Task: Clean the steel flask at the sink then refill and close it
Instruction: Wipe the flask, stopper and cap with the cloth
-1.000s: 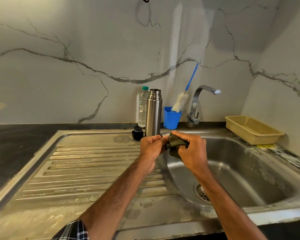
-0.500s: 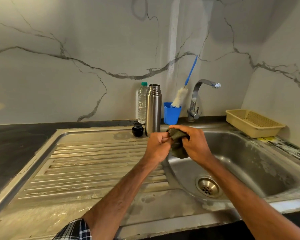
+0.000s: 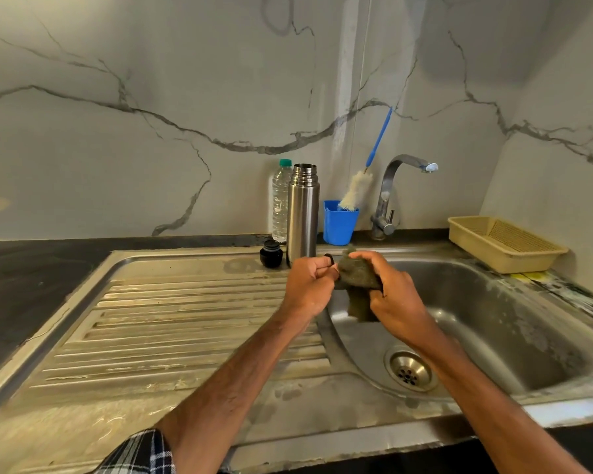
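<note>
Flask (image 3: 302, 213) upright, open mouth up, axis vert.

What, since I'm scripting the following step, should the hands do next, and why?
Probably release the left hand from the scrub pad and take the steel flask. The right hand also grips the pad, while the flask stands open and untouched just behind them, its black stopper beside it.
</note>
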`<state>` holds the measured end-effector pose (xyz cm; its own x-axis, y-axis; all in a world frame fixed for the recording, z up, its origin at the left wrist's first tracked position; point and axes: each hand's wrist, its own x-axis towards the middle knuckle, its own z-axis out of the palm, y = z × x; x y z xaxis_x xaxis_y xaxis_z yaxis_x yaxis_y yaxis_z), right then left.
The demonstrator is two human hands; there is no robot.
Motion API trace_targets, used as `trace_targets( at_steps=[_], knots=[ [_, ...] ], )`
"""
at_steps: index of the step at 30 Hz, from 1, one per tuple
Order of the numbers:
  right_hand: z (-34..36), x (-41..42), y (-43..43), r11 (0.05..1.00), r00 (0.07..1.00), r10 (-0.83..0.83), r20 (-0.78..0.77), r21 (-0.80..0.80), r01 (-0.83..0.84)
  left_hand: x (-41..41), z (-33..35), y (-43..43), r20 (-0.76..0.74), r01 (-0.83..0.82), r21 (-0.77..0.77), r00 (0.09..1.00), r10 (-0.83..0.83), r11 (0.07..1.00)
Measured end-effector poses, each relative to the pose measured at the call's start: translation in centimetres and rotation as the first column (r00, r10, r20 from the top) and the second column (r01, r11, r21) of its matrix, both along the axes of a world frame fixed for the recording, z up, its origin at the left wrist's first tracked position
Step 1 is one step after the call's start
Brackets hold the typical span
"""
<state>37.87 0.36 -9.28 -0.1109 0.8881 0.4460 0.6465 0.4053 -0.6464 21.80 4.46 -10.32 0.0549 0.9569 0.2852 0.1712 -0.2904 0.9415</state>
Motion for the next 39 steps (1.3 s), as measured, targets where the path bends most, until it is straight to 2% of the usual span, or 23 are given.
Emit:
trace_targets(
  at_steps=[2, 4, 7, 11, 15, 20, 23, 25, 29, 31, 34, 37, 39],
  knots=[
    [0.1, -0.2, 0.1, 0.990, 0.996, 0.034, 0.080, 0.137, -0.045, 0.0, -0.2, 0.1, -0.029, 0.051, 0.028, 0.998, -0.050, 0.998],
    [0.3, -0.1, 0.6, 0.982, 0.996, 0.028, 0.080, 0.184, -0.043, 0.2, -0.5, 0.6, -0.074, 0.076, 0.054, 0.995, -0.072, 0.996],
    [0.6, 0.0, 0.4, 0.991, 0.999, -0.003, 0.049, 0.136, -0.004, 0.2, -0.5, 0.4, -0.132, 0.113, 0.093, 0.986, -0.100, 0.989],
    [0.0, -0.2, 0.0, 0.982, 0.989, 0.102, 0.104, 0.151, -0.118, -0.7, -0.3, 0.6, -0.107, 0.121, 0.096, 0.988, -0.111, 0.988],
    [0.4, 0.3, 0.8, 0.992, 0.999, 0.052, -0.004, 0.112, -0.051, -0.5, 0.0, 0.6, -0.152, 0.165, 0.100, 0.977, -0.149, 0.981],
    [0.2, 0.0, 0.2, 0.962, 0.988, 0.132, 0.078, 0.230, -0.146, -1.0, 0.0, 0.8, -0.160, 0.132, 0.071, 0.980, -0.120, 0.989],
    [0.6, 0.3, 0.9, 0.990, 0.997, 0.046, -0.062, 0.139, -0.037, -0.7, 0.1, 0.6, -0.186, 0.206, 0.071, 0.964, -0.190, 0.976],
    [0.6, 0.4, 1.0, 0.994, 0.998, 0.008, -0.066, 0.108, -0.001, -0.5, 0.1, 0.4, -0.191, 0.208, 0.060, 0.962, -0.193, 0.976],
    [0.2, -0.2, 0.3, 0.964, 0.994, 0.111, 0.021, 0.239, -0.113, -1.1, 0.3, 0.6, -0.148, 0.182, 0.042, 0.973, -0.174, 0.982],
    [0.4, -0.2, 0.7, 0.980, 0.989, 0.105, -0.104, 0.179, -0.085, -1.3, 0.3, 0.5, -0.137, 0.226, 0.024, 0.966, -0.221, 0.974],
    [1.0, -0.2, 0.9, 0.999, 0.920, -0.017, -0.392, -0.048, -0.002, -0.7, 0.6, -0.1, -0.113, 0.287, 0.000, 0.952, -0.285, 0.958],
    [1.6, -0.4, 0.7, 0.958, 0.725, -0.217, -0.654, -0.284, 0.031, -0.8, 0.9, -0.4, 0.025, 0.284, -0.038, 0.959, -0.283, 0.958],
    [1.7, -0.8, 0.5, 0.918, 0.580, -0.334, -0.743, -0.395, 0.023, -1.0, 0.9, -0.4, 0.127, 0.263, -0.026, 0.958, -0.258, 0.964]
  ],
)
